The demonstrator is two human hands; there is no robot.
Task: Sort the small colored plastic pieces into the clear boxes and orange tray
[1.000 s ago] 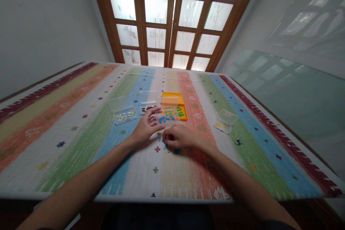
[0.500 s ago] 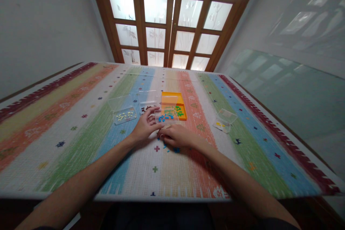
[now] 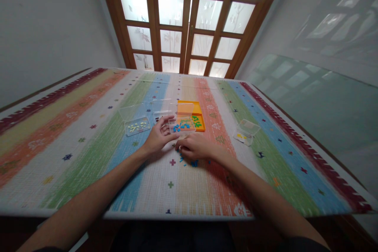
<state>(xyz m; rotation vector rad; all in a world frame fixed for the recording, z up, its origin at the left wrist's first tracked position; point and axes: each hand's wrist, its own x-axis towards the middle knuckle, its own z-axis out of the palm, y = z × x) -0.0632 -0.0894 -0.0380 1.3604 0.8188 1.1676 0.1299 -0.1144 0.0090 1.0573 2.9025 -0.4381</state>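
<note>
My left hand point(image 3: 161, 137) curls around the left side of a clear plastic box point(image 3: 191, 130), with the thumb at its near edge and the fingers at its far side. Small blue pieces point(image 3: 185, 125) lie inside that box, and its clear lid stands raised behind. Just nearer to me, my right hand point(image 3: 195, 146) points down at the cloth with its fingers pinched together. Whatever sits between those fingertips is hidden. Loose blue pieces point(image 3: 194, 163) are scattered on the cloth below the right hand.
Behind the clear box is an open orange case point(image 3: 203, 123) with green pieces point(image 3: 196, 121). Leftward are a clear box of pale yellow pieces point(image 3: 138, 126) and one of dark brown pieces point(image 3: 157, 119), partly covered. A small box with yellow pieces point(image 3: 241, 136) stands right, on the striped tablecloth point(image 3: 97, 157).
My right hand has shifted slightly right, and its fingertips have come away from the left thumb. The left hand stays at the box.
</note>
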